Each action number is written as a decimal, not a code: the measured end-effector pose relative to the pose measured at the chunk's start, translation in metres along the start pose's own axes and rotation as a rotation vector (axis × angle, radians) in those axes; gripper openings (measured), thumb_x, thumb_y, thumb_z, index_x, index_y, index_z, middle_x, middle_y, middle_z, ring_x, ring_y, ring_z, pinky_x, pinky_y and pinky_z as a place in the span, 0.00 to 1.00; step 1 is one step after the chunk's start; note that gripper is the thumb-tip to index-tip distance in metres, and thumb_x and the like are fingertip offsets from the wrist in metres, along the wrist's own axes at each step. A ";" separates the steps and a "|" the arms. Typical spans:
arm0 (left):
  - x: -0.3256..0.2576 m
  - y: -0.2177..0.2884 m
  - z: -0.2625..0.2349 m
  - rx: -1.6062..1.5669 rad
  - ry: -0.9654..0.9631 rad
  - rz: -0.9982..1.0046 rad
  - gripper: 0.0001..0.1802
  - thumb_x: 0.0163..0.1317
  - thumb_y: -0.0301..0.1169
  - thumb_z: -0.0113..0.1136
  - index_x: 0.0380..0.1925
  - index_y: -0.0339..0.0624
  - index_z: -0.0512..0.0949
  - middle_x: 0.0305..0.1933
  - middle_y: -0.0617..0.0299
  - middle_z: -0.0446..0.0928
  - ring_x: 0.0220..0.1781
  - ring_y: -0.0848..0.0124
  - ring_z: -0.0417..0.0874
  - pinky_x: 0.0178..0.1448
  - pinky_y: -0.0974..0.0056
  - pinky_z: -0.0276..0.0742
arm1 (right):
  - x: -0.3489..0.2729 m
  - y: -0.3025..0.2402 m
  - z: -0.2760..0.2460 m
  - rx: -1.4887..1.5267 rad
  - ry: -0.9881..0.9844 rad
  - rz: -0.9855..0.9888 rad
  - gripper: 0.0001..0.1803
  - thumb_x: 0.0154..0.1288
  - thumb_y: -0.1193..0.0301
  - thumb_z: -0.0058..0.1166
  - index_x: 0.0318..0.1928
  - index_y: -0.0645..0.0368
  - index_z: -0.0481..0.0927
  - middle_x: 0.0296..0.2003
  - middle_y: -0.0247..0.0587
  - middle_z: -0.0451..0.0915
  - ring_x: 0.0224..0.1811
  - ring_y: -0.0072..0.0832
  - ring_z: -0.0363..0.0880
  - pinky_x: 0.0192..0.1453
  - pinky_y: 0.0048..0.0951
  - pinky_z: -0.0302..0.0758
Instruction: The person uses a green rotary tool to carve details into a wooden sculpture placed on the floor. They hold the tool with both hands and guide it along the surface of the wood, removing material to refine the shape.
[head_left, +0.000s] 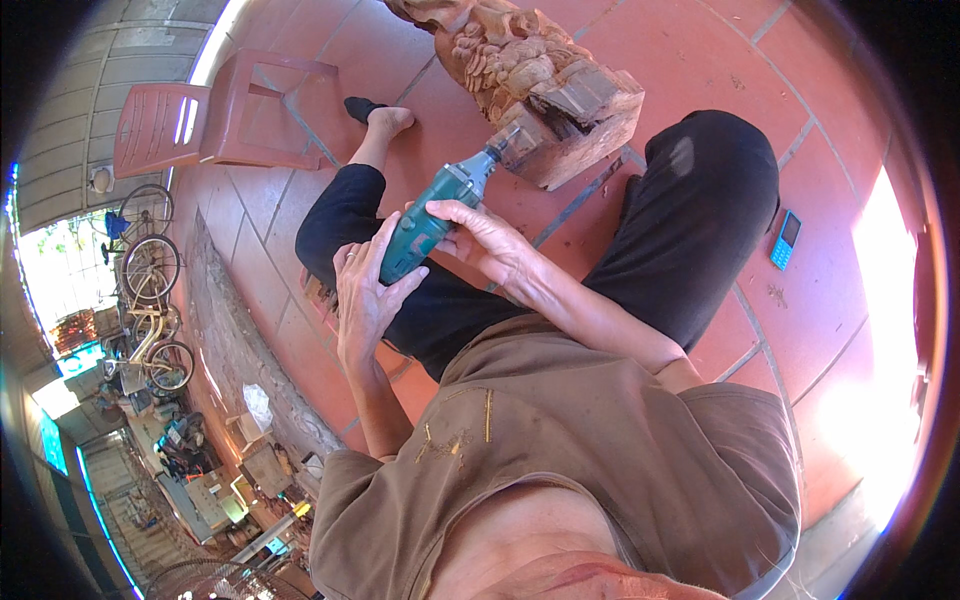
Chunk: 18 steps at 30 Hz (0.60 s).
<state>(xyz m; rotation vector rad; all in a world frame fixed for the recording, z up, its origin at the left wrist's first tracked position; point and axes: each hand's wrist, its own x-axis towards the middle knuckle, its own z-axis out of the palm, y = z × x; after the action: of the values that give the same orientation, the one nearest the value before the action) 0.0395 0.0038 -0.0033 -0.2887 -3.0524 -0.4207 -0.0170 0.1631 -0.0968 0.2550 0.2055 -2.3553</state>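
Note:
A green die grinder (428, 228) with a grey metal nose is held in both my hands, slanting up and to the right. My left hand (370, 290) is closed around its rear end, a ring on one finger. Around the middle of the body, my right hand (488, 240) grips with the thumb on top. The grinder's tip reaches the near end of a carved wooden block (520, 65); whether it touches the wood I cannot tell. Dense relief carving covers the block's far part, while its near end is squared, with a dark hollow.
My legs in black trousers (690, 215) flank the work on the red tiled floor. A reddish plastic chair (230, 115) lies at the upper left, with bicycles (150, 270) beyond. A long wooden log (245, 330) is at the left. A blue phone (786, 240) lies at the right.

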 end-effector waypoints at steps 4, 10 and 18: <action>0.000 0.000 0.000 -0.009 0.004 -0.004 0.45 0.42 0.32 0.77 0.65 0.47 0.72 0.38 0.55 0.81 0.40 0.61 0.79 0.63 0.54 0.65 | 0.000 0.000 0.000 0.012 0.016 0.013 0.19 0.60 0.71 0.68 0.50 0.55 0.75 0.46 0.33 0.81 0.52 0.25 0.80 0.64 0.31 0.74; 0.001 0.000 0.003 -0.015 0.015 -0.009 0.45 0.41 0.32 0.78 0.65 0.46 0.72 0.37 0.55 0.82 0.39 0.61 0.79 0.63 0.54 0.65 | 0.000 -0.002 0.002 0.000 0.021 0.004 0.18 0.60 0.72 0.68 0.49 0.55 0.76 0.47 0.34 0.82 0.51 0.25 0.81 0.64 0.31 0.75; 0.000 0.000 0.003 -0.013 0.012 -0.026 0.45 0.41 0.32 0.78 0.65 0.46 0.72 0.38 0.54 0.82 0.39 0.61 0.80 0.64 0.53 0.65 | 0.005 0.002 -0.004 -0.048 0.006 -0.019 0.21 0.64 0.68 0.65 0.54 0.60 0.75 0.54 0.45 0.81 0.58 0.31 0.79 0.70 0.37 0.71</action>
<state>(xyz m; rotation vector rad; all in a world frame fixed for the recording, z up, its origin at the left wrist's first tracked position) 0.0392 0.0052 -0.0065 -0.2463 -3.0462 -0.4421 -0.0188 0.1598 -0.1023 0.2384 0.2680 -2.3658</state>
